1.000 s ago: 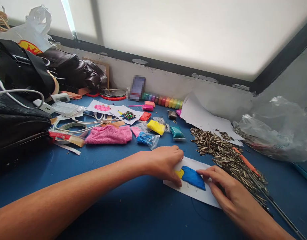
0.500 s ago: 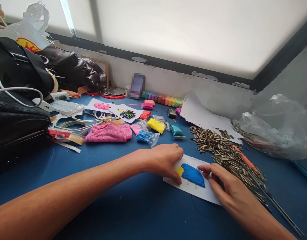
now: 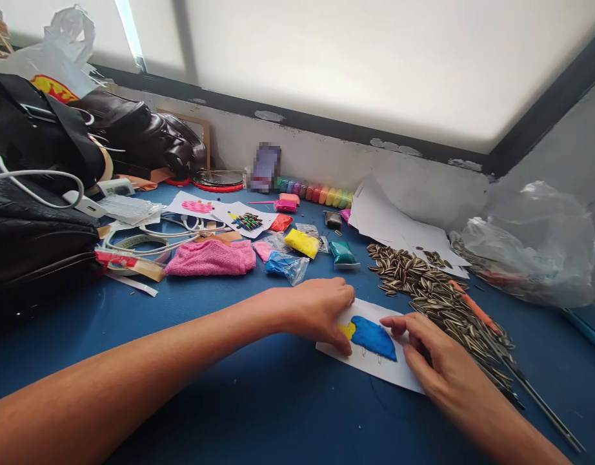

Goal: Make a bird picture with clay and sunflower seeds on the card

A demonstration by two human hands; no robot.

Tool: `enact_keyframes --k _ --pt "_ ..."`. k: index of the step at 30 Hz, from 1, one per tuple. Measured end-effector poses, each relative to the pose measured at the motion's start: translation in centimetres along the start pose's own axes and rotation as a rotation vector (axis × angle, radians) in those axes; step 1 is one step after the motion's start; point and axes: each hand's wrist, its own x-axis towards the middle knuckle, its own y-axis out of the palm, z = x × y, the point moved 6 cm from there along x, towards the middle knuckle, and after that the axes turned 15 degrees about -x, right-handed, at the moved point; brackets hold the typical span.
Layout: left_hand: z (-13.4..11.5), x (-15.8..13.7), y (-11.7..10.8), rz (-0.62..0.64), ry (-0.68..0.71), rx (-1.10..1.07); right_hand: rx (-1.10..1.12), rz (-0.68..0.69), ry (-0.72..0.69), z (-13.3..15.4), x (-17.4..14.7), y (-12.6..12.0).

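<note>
A white sheet of paper lies on the blue table, bearing a flat bird-like shape. Its body is blue clay, its head yellow clay, and two thin legs are drawn below. My left hand rests on the sheet's left side, thumb and fingers apart, the thumb beside the yellow part. At the right, my right hand is open, with its index fingertip at the upper right edge of the blue clay. Its thumb lies over the sheet's right side, and its other fingers are partly hidden.
Sunflower seeds are heaped to the right, with an orange-handled tool on them. Clay packets, such as a yellow one and a green one, lie ahead. A pink towel and black bag are left.
My right hand has shifted very slightly to the left along the blue clay's edge. My left hand and the sheet look the same.
</note>
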Motion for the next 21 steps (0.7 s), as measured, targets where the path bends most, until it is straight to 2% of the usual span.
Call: enact_keyframes --k 4,8,12,21 --pt "0.1 0.0 0.0 0.004 0.01 -0.011 -0.151 -0.091 -0.11 0.5 -0.5 -0.4" --pt "0.1 0.0 0.1 0.002 -0.005 0.002 -0.279 -0.138 -0.21 0.9 -1.2 0.4" --pt "0.0 0.0 0.0 -0.006 -0.006 0.018 -0.329 -0.123 -0.222 0.9 -1.7 1.0" --pt "-0.3 -0.1 -0.1 -0.006 0.0 0.024 -0.343 -0.127 -0.243 0.7 -1.6 0.0"
